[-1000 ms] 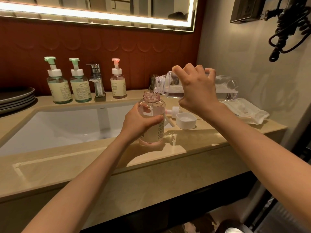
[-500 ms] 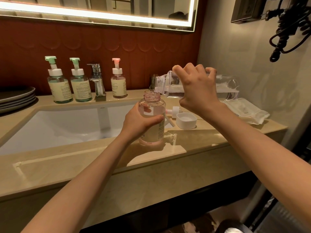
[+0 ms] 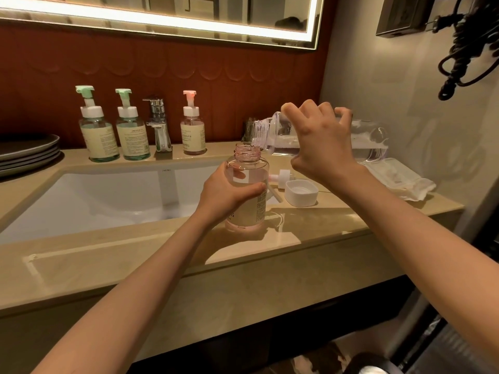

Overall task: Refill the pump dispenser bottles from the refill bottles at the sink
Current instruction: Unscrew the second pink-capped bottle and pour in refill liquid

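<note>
Head view: the step in hand looks like the pour itself. The left hand (image 3: 229, 195) wraps its fingers and thumb round the open pink dispenser bottle (image 3: 249, 211), which stands upright on the counter (image 3: 337, 228) at the sink's (image 3: 108, 198) four o'clock corner. The right hand (image 3: 318, 149) clamps from above on the clear refill bottle (image 3: 370, 141), which is tipped almost level, its threaded mouth just above the dispenser's neck on the one o'clock side. Liquid lies along the refill bottle's lower wall; whether a stream is falling is too fine to tell. The dispenser appears more than half full.

At the dispenser's three o'clock the pump head (image 3: 282, 178) lies on its side, with a white cap (image 3: 301, 193) just beside it.

Next, by my reading, the pour calls for a slow tilt with the mouth centred over the neck, then righting the refill bottle before the level reaches the threads and screwing the pump back on.
</note>
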Motion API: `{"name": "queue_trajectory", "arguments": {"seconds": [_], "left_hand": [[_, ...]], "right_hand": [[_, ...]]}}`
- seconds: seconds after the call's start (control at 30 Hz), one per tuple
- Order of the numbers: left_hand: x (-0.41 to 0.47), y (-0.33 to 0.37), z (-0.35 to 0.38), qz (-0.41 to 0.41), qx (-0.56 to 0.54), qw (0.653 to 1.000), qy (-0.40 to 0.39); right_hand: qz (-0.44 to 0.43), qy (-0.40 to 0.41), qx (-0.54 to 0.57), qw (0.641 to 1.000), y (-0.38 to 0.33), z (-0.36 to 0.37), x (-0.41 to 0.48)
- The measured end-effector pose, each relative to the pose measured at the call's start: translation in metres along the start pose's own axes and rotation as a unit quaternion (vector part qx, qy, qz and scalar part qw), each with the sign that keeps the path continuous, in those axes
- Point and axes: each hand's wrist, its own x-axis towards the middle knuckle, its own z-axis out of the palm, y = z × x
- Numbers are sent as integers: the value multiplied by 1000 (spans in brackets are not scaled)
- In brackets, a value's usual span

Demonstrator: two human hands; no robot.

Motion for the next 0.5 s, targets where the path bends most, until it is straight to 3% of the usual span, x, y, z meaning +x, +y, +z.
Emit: {"name": "queue_trajectory", "arguments": {"seconds": [0.5], "left_hand": [[3, -5, 2, 3, -2, 1000, -5]], "right_hand": [[-3, 5, -4, 1000, 0, 1, 1]]}}
